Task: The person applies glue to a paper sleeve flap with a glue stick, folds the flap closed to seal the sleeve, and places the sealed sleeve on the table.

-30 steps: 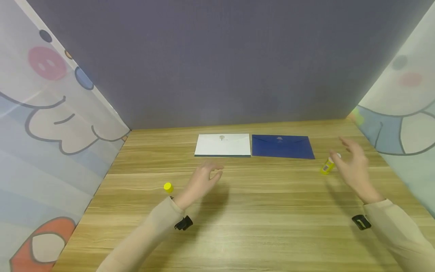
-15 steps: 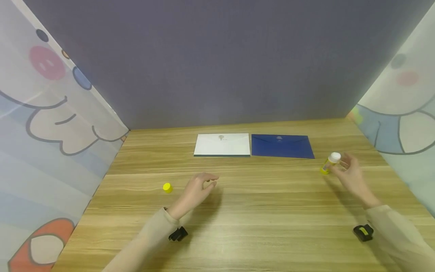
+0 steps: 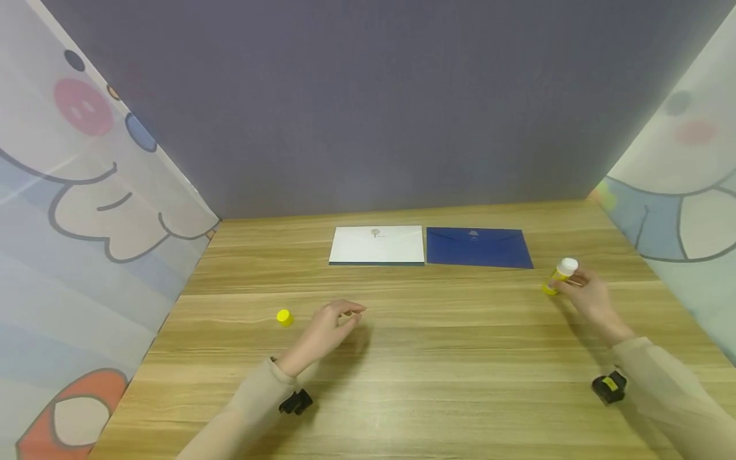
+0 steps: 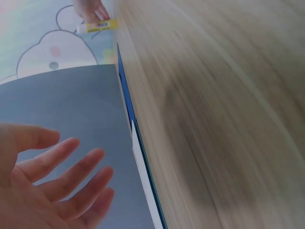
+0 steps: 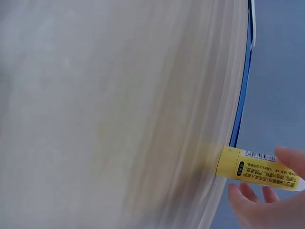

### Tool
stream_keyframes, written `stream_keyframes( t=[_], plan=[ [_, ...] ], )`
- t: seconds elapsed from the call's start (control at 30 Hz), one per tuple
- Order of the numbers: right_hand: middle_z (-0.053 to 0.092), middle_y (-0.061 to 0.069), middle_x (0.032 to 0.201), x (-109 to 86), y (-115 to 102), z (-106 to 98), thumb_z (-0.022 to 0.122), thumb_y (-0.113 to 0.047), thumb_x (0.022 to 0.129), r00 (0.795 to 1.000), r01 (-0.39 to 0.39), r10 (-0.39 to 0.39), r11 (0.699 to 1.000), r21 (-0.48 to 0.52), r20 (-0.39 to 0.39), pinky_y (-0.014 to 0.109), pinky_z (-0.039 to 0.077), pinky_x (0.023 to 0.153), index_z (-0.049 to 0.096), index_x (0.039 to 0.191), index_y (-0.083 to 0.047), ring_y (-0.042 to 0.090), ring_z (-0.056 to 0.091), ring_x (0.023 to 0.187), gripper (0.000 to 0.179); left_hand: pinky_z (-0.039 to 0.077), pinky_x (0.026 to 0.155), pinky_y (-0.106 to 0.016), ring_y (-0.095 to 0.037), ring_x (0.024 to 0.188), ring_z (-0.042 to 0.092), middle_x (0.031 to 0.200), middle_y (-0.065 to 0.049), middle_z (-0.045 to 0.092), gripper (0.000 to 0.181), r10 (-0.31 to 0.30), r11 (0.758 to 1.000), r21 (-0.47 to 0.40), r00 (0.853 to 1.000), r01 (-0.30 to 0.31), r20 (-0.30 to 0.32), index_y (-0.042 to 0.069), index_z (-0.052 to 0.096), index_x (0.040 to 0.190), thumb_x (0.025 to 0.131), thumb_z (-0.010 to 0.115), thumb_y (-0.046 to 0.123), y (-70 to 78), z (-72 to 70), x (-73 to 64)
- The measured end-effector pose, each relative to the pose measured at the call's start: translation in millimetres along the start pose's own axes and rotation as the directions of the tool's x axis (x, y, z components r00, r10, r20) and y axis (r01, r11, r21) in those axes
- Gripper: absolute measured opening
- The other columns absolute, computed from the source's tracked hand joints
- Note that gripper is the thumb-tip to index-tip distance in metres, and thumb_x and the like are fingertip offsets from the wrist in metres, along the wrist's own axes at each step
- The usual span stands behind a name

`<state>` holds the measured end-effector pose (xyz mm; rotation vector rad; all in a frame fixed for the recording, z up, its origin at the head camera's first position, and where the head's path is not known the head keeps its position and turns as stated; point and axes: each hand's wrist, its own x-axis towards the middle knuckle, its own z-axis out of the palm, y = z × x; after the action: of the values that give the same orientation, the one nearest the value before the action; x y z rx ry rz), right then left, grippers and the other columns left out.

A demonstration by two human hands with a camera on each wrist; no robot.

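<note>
On the table's right stands an upright glue stick [image 3: 560, 275] with a yellow printed body and a white top. My right hand [image 3: 591, 301] pinches it from the right side, thumb and fingers on opposite sides of the body in the right wrist view, where the printed label of the glue stick [image 5: 259, 169] shows. A yellow cap [image 3: 284, 317] sits apart at the left. My left hand [image 3: 329, 329] hovers above the table to the right of that cap, holding nothing; in the left wrist view the fingers of the left hand [image 4: 62, 186] are relaxed and spread.
A white envelope [image 3: 376, 246] and a blue envelope [image 3: 478, 248] lie side by side near the table's back edge. Behind them rises a grey panel [image 3: 391, 115]. Cartoon-printed sheets [image 3: 86, 191] flank the wooden table [image 3: 437, 377] on both sides.
My right hand has come down to the glue stick and closed its fingers on it. My left hand has drifted slightly left and toward me. The envelopes and cap have stayed put.
</note>
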<state>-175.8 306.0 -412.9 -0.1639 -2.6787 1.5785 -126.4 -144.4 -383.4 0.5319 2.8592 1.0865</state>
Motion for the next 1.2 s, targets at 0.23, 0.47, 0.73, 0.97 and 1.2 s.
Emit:
stream_keyframes(
  t=[0.23,0.47,0.73,0.97,1.2],
  plan=[
    [0.045,-0.03,0.081,0.8,1.3,-0.1,0.059,-0.023,0.085,0.999,-0.05,0.05,0.999,0.005,-0.002,0.006,0.039,0.062,0.037,0.121,0.016,-0.018,0.043,0.072,0.058,0.046,0.08,-0.038,-0.016,0.09,0.056,0.101,-0.005,0.063,0.023,-0.012,1.0,0.007,1.0,0.012,0.023,0.006,0.063,0.106,0.087,0.055,0.014,0.1,-1.8,-2.1],
    [0.045,-0.034,0.077,1.2,-2.4,-2.6,0.056,-0.022,0.086,0.999,-0.034,0.034,0.999,0.014,-0.015,0.006,0.04,0.064,0.041,0.12,0.014,-0.016,0.043,0.074,0.051,0.047,0.079,-0.038,-0.015,0.087,0.057,0.099,-0.006,0.064,0.022,0.023,1.0,-0.002,0.999,-0.023,0.034,0.004,0.063,0.105,0.086,0.054,0.011,-3.2,1.1,-1.9],
    [0.05,-0.027,0.087,0.8,-21.1,-3.0,0.056,-0.037,0.085,0.999,-0.035,0.036,0.999,-0.016,0.003,0.018,0.042,0.07,0.042,0.124,0.009,-0.012,0.043,0.08,0.062,0.047,0.081,-0.036,-0.014,0.088,0.057,0.1,-0.005,0.064,0.023,0.033,0.999,0.001,0.998,-0.033,0.044,0.004,0.063,0.106,0.087,0.053,0.013,-0.4,3.8,0.7],
    [0.051,-0.029,0.085,-4.8,-49.2,6.2,0.055,-0.038,0.086,0.995,-0.021,0.016,0.998,0.053,0.103,0.046,0.037,0.087,0.038,0.126,0.01,-0.011,0.047,0.083,0.065,0.047,0.081,-0.036,-0.015,0.087,0.058,0.099,-0.007,0.064,0.024,0.039,0.999,-0.025,0.998,-0.037,0.05,0.004,0.062,0.107,0.087,0.053,0.013,9.0,6.5,4.4],
    [0.055,-0.025,0.09,-10.5,-73.6,24.2,0.057,-0.036,0.085,0.984,-0.051,0.019,0.982,0.18,0.176,0.023,0.044,0.085,0.036,0.128,0.008,-0.008,0.053,0.087,0.066,0.049,0.077,-0.034,-0.017,0.088,0.059,0.1,-0.007,0.064,0.022,0.07,0.996,-0.06,0.997,-0.068,0.03,0.003,0.063,0.105,0.088,0.052,0.009,16.1,11.0,9.2]
  ],
)
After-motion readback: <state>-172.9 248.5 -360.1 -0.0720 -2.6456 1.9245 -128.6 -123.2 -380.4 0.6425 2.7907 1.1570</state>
